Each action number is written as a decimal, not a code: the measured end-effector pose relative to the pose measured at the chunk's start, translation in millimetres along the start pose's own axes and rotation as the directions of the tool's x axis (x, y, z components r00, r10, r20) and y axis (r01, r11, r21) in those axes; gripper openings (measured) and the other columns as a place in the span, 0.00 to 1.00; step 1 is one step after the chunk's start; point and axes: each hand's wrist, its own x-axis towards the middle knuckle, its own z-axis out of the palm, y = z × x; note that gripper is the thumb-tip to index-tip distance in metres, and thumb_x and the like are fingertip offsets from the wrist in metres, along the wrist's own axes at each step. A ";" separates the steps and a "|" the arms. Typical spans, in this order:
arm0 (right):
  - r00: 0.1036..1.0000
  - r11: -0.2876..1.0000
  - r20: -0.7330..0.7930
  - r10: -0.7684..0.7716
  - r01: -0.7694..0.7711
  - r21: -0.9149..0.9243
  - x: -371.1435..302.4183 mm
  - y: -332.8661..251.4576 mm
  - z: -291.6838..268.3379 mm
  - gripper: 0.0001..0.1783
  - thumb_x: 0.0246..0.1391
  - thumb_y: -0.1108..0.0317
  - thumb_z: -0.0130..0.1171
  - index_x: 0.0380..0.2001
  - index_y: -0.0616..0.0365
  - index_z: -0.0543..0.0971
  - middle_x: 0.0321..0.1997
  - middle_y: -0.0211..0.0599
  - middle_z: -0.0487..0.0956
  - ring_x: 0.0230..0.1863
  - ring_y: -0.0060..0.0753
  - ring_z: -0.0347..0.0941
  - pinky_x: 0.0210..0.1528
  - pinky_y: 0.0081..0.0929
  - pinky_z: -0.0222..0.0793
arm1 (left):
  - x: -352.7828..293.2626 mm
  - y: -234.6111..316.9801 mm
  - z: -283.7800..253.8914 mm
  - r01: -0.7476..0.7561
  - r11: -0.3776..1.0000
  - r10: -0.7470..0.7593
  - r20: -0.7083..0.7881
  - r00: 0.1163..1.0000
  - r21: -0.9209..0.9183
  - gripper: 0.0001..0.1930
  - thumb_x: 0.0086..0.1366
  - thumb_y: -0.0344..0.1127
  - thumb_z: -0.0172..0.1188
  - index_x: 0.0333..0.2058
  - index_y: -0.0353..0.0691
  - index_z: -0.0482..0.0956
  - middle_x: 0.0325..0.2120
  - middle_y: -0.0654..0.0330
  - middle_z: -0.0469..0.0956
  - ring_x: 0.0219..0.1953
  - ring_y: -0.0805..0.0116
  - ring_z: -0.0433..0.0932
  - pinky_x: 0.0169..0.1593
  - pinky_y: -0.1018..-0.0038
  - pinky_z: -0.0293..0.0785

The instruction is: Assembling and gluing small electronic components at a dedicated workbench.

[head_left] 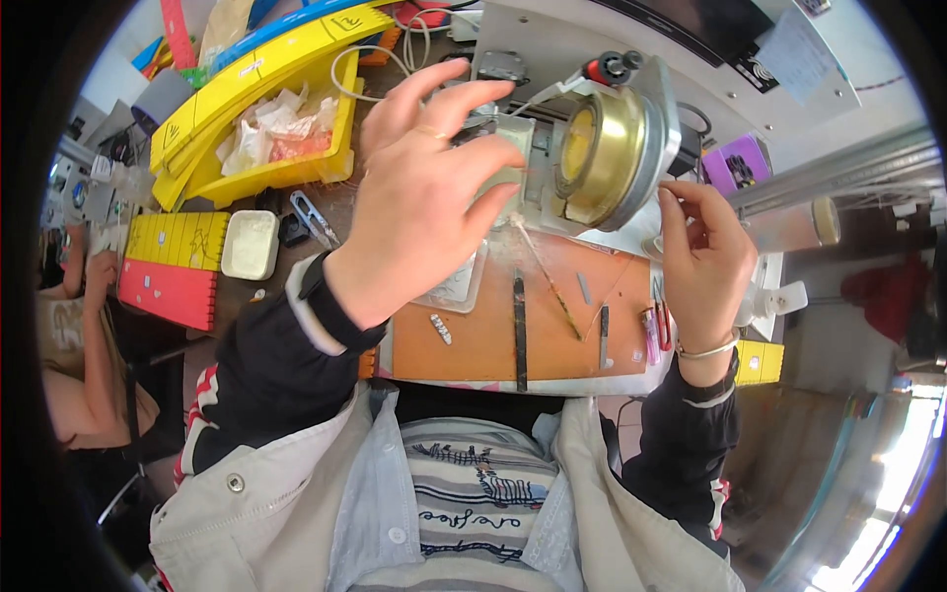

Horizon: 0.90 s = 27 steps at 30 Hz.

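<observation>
My left hand (pixel 424 187) reaches over the machine on the bench, its fingers spread and curved with nothing plainly in them. To its right, a brass-coloured drum (pixel 623 148) sits against a grey metal disc (pixel 663 138). Beside the disc's lower right edge is my right hand (pixel 705 257), thumb and forefinger pinched together; what lies between them is too small to make out. Below the hands, a thin stick with a white tip (pixel 545 268) and a dark flat strip (pixel 520 335) lie on the brown work board (pixel 464 360).
A yellow bin (pixel 340 148) with crumpled paper stands at the far left, near a white dish (pixel 251 245) and blue-handled snips (pixel 314 219). Red-handled tweezers (pixel 662 321) lie right. A purple box (pixel 735 166) stands behind my right hand. Another person's arm (pixel 94 345) shows at left.
</observation>
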 end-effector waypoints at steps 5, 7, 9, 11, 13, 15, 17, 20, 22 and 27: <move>1.000 1.000 0.019 -0.025 0.024 0.019 4.7 -4.4 2.6 0.06 0.54 0.77 0.64 0.36 0.60 0.82 0.29 0.34 0.79 0.17 0.20 0.63 0.21 0.20 0.59 | 9.9 -6.3 32.7 -0.040 0.999 0.040 -0.049 0.998 0.001 0.06 0.44 0.29 0.68 0.24 0.41 0.82 0.52 0.59 0.76 0.64 0.52 0.63 0.62 0.50 0.57; 0.999 0.999 0.026 -0.032 0.031 0.025 5.6 -3.7 4.3 0.06 0.54 0.77 0.63 0.36 0.60 0.82 0.29 0.34 0.78 0.17 0.20 0.62 0.21 0.20 0.59 | 10.2 -8.0 42.0 -0.041 0.995 0.039 0.029 0.999 0.089 0.09 0.44 0.32 0.72 0.26 0.44 0.82 0.56 0.61 0.74 0.66 0.51 0.61 0.64 0.51 0.56; 0.999 0.999 0.031 -0.038 0.037 0.031 6.6 -3.6 5.1 0.06 0.54 0.77 0.63 0.36 0.61 0.81 0.29 0.34 0.78 0.17 0.20 0.62 0.21 0.20 0.58 | 10.4 -8.2 49.6 -0.023 0.996 0.020 0.034 0.999 0.091 0.10 0.43 0.33 0.73 0.26 0.43 0.83 0.57 0.61 0.73 0.68 0.52 0.57 0.66 0.48 0.52; 0.999 0.999 0.036 -0.030 0.029 0.020 7.5 -4.0 5.5 0.05 0.54 0.78 0.63 0.36 0.62 0.81 0.29 0.34 0.78 0.17 0.19 0.63 0.21 0.19 0.59 | 11.2 -8.2 54.8 -0.003 0.994 -0.002 0.053 0.999 0.109 0.08 0.42 0.33 0.73 0.25 0.45 0.85 0.58 0.62 0.72 0.70 0.53 0.55 0.68 0.44 0.47; 0.999 0.999 0.038 -0.027 0.026 0.028 7.4 -3.9 7.2 0.05 0.54 0.78 0.63 0.36 0.62 0.81 0.29 0.34 0.78 0.17 0.18 0.63 0.21 0.19 0.59 | 11.2 -7.0 57.8 0.006 0.993 -0.011 0.042 0.999 0.114 0.07 0.42 0.33 0.72 0.23 0.47 0.85 0.58 0.63 0.72 0.70 0.53 0.54 0.69 0.42 0.44; 0.999 0.999 0.039 -0.023 0.022 0.036 7.5 -3.2 8.6 0.06 0.54 0.78 0.63 0.36 0.62 0.81 0.29 0.33 0.78 0.17 0.18 0.63 0.22 0.18 0.59 | 11.2 -5.9 60.8 0.014 0.993 -0.018 0.031 0.999 0.118 0.05 0.42 0.33 0.72 0.22 0.49 0.85 0.58 0.64 0.72 0.71 0.54 0.54 0.69 0.40 0.40; 0.999 0.999 0.026 -0.028 0.027 0.039 7.1 -2.1 8.6 0.06 0.53 0.79 0.63 0.36 0.63 0.80 0.30 0.33 0.78 0.18 0.17 0.63 0.22 0.17 0.59 | 11.3 -4.7 63.5 0.031 0.991 -0.032 0.007 0.999 0.133 0.04 0.43 0.33 0.71 0.19 0.52 0.85 0.57 0.65 0.73 0.71 0.55 0.54 0.69 0.38 0.35; 0.999 0.999 0.020 -0.047 0.047 0.028 6.9 -1.0 8.1 0.06 0.53 0.79 0.63 0.36 0.63 0.80 0.30 0.33 0.78 0.18 0.17 0.63 0.22 0.17 0.60 | 12.8 -3.1 63.3 0.051 0.991 -0.053 0.009 0.999 0.124 0.03 0.44 0.33 0.70 0.19 0.52 0.85 0.56 0.66 0.74 0.71 0.55 0.54 0.69 0.38 0.33; 0.999 0.998 0.022 -0.029 0.028 0.053 5.7 1.3 10.5 0.06 0.53 0.79 0.63 0.36 0.63 0.80 0.30 0.33 0.78 0.18 0.17 0.63 0.22 0.17 0.60 | 11.5 -4.0 61.1 0.054 0.992 -0.055 0.009 0.998 0.117 0.03 0.44 0.33 0.70 0.18 0.52 0.85 0.56 0.66 0.74 0.70 0.55 0.54 0.69 0.38 0.34; 0.999 0.998 0.029 -0.017 0.015 0.059 7.7 -2.5 10.7 0.07 0.53 0.79 0.64 0.36 0.63 0.81 0.29 0.33 0.78 0.18 0.17 0.63 0.22 0.17 0.60 | 8.1 -10.7 46.4 0.072 0.989 -0.068 -0.039 0.997 0.128 0.05 0.44 0.33 0.71 0.18 0.50 0.83 0.55 0.67 0.75 0.69 0.53 0.57 0.68 0.38 0.37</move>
